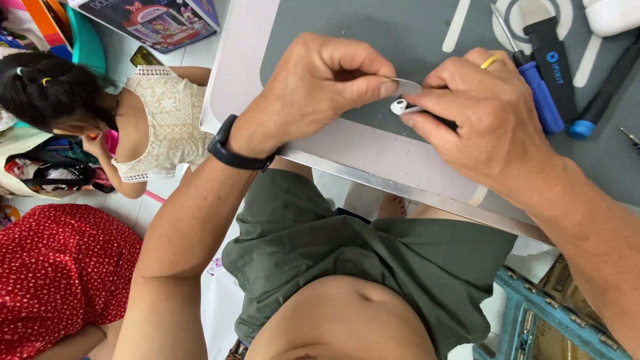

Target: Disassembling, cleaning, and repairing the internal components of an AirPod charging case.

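My left hand [320, 87] pinches a thin, flat grey pick [407, 86] between thumb and forefinger. A black watch band circles that wrist. My right hand [483, 117], with a yellow ring on one finger, grips a small white earbud [399, 106] at the fingertips. The pick's tip rests against the earbud. Both hands hover over the near edge of a grey work mat [413, 40] on a white table [373, 150].
Blue-handled screwdrivers [541, 93] and a black-handled tool [603, 97] lie on the mat at right, with a white case [613, 15] at top right. A person in a cream top [163, 120] sits on the floor at left. A teal stool [533, 313] stands at lower right.
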